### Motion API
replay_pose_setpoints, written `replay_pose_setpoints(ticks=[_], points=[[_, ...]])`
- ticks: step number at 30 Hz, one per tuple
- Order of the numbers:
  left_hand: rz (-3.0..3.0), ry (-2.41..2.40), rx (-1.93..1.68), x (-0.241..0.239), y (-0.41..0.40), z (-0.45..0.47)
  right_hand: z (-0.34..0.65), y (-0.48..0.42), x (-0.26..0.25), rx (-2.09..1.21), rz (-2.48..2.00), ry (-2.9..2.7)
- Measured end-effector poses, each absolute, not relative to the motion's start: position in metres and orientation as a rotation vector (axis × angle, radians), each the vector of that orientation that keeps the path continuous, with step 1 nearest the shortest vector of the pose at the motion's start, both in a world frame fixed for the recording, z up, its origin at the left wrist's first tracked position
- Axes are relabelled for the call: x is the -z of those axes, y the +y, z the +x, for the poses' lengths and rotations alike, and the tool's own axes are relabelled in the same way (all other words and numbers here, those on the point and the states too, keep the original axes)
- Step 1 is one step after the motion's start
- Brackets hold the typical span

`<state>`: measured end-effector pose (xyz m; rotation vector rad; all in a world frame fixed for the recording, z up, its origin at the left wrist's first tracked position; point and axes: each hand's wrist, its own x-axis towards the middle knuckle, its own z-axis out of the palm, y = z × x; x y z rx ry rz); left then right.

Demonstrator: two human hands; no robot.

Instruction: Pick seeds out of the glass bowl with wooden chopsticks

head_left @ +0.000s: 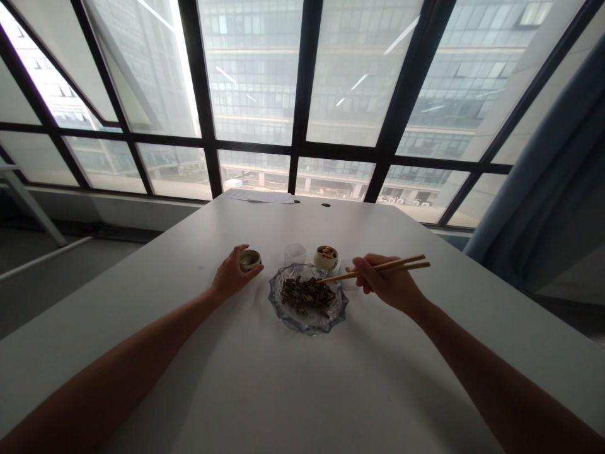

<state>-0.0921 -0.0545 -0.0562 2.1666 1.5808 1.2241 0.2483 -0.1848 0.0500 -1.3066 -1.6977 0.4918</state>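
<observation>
My left hand [235, 272] is closed around the side of a small round cup [250, 259], which stands on the table left of the plate. In my right hand [388, 280] is a pair of wooden chopsticks [378, 268], their tips reaching left over the plate. Dark, striped pieces that look like sunflower seeds [305, 295] lie heaped on a clear glass plate [309, 327] with a scalloped rim. Whether the chopstick tips pinch a seed is too small to tell. Behind the plate stands a second small cup [326, 258] filled with tan pieces, perhaps peanuts.
A translucent plastic cup [294, 254] stands behind the plate. Another clear container [348, 279] is partly hidden by my right hand. Papers [259, 197] lie at the far end of the white table [293, 391], by the windows. A blue curtain [534, 170] hangs at right.
</observation>
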Motion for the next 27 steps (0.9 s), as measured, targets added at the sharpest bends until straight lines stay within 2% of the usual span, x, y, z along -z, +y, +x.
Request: replay_pose_setpoints(ticks=[3, 10, 20, 23, 27], points=[[2.174, 1.581, -1.224, 0.0555, -0.0548, -0.092, 0.2472, -0.1892, -0.0525, -0.413, -1.238, -1.892], [2.168, 1.595, -1.213, 0.0531, -0.0566, -0.091, 0.2488, -0.1866, -0.0466, -0.361, -1.283, -1.813], [2.174, 1.58, -1.212, 0.054, -0.0554, -0.0914, 0.2433, -0.1896, -0.0484, -0.299, -1.109, -2.088], [2.171, 1.587, -1.217, 0.0537, -0.056, -0.0907, 0.242, -0.1893, -0.0471, -0.409, -1.149, -1.973], [2.168, 1.588, -1.21, 0.0519, -0.0574, -0.0901, 0.244, -0.182, -0.0457, -0.563, -1.241, -1.541]])
